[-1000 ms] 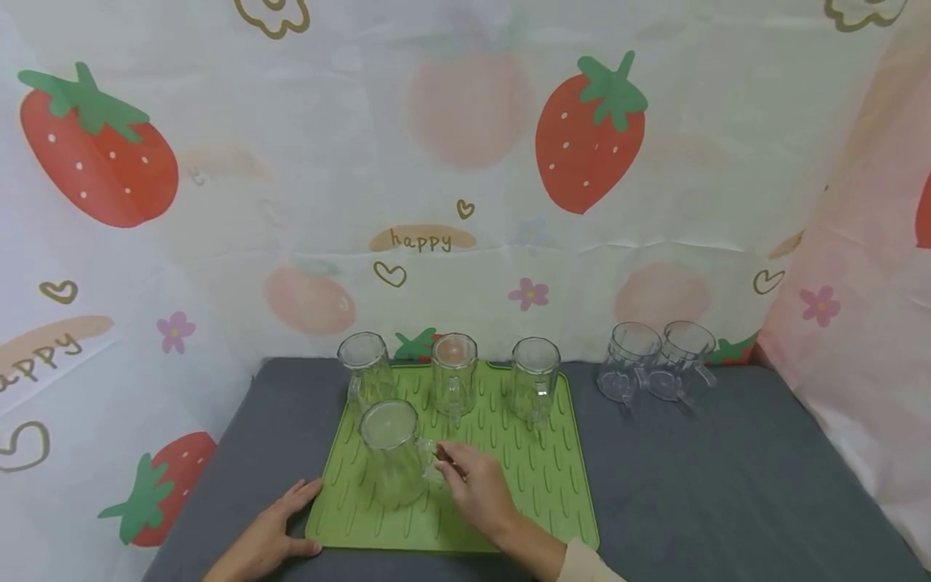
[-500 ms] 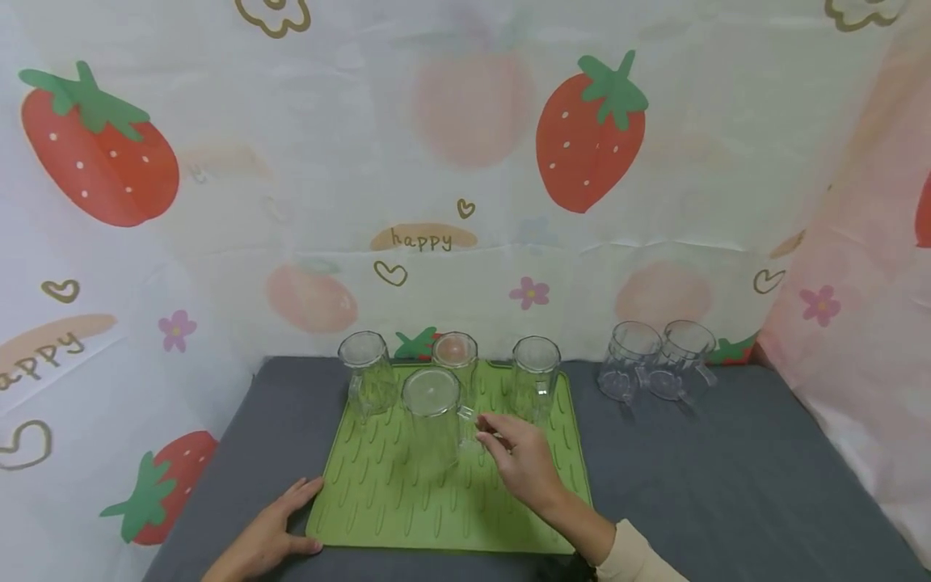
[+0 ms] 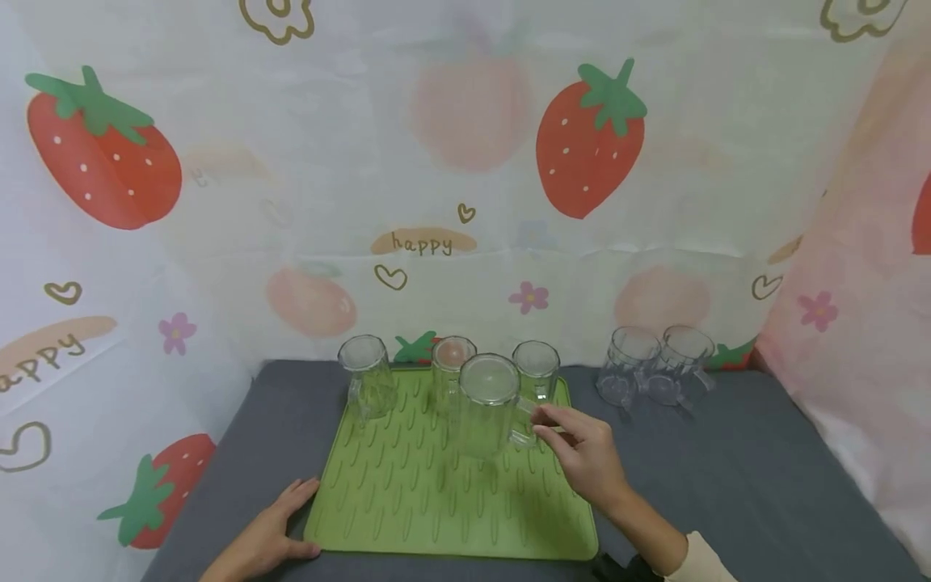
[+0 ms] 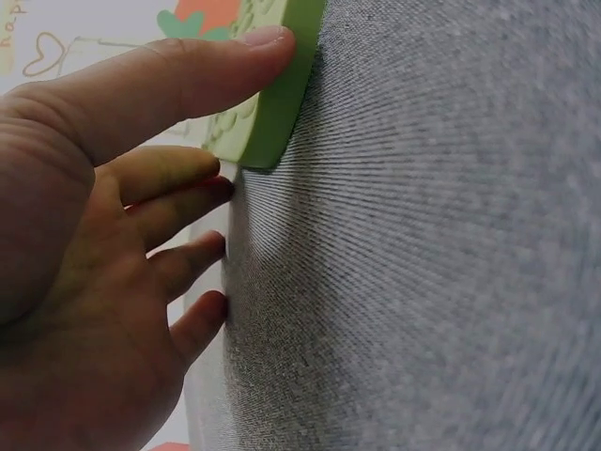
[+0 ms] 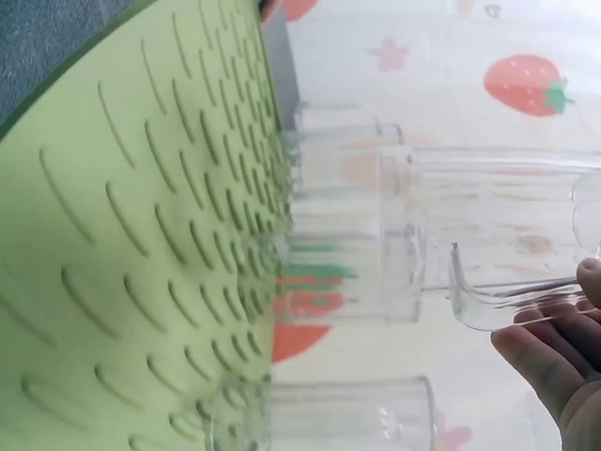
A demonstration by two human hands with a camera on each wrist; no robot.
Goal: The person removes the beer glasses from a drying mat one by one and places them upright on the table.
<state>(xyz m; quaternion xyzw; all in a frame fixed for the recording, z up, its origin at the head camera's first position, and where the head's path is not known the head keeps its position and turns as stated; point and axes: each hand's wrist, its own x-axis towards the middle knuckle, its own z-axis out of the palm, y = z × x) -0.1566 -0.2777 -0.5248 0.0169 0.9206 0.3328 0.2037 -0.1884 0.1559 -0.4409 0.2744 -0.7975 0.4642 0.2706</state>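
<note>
My right hand pinches the handle of a clear glass mug, which hangs base up over the green ridged mat. In the right wrist view a gap shows between the mug's lower end and the mat, and fingers and thumb meet on the handle. Behind it, three similar mugs stand in a row along the mat's back: a left one, a middle one and a right one. My left hand rests at the mat's front left corner, thumb against its edge, fingers spread.
Two more clear mugs, one beside the other, stand close together on the grey cloth at the back right. A strawberry-printed curtain hangs behind and at both sides. Something black shows under my right forearm.
My right hand has carried the mug from the mat's left side to the right and somewhat back, so it now overlaps the back right mug. My left hand stays at the corner.
</note>
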